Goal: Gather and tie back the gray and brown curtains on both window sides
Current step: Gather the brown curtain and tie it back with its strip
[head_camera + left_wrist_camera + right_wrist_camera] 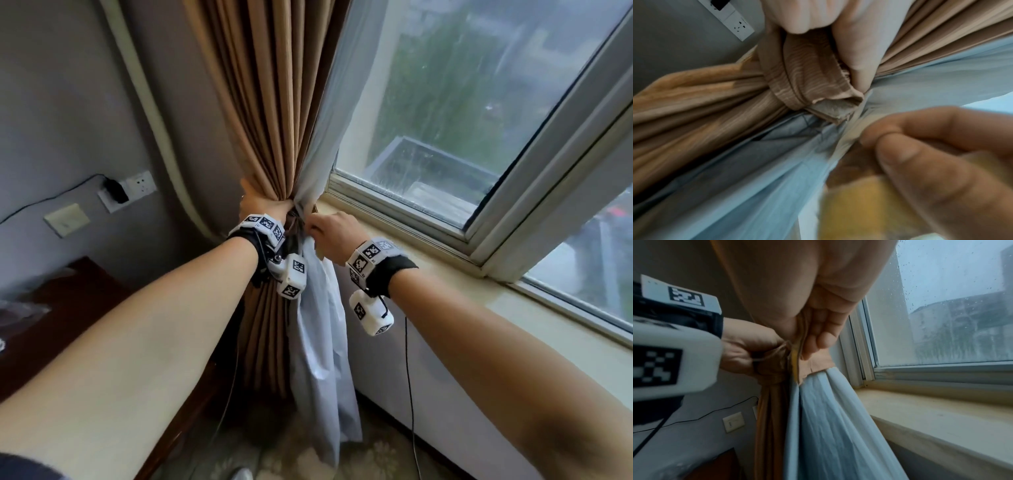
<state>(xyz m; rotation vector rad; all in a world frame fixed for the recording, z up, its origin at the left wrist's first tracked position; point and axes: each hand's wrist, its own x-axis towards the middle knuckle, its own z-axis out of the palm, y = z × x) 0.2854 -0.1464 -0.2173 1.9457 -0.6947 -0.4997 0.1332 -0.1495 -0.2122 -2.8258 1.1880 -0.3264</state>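
I have both curtains bunched left of the window sill (404, 240): brown curtain (260, 113) and gray curtain (318, 329) cinched together. My left hand (262, 202) clamps the bundle, thumb pinning the brown tieback band (809, 71). My right hand (330, 233) pinches the band's loose end, just beside the left. I'd say: keep the clamp tight, pull the end snug, then fasten. Fastener type is hidden; the right fingertips (900, 155) are blurred. The other window side is out of frame.

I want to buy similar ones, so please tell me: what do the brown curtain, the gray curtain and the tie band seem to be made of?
Brown curtain: looks like thick woven cloth, matte, in firm even pleats. Gray curtain: seemingly thin, light cloth, creased, letting window light through. Tie band: apparently the same brown ribbed cloth, with a stitched hem. The fibres cannot be told.
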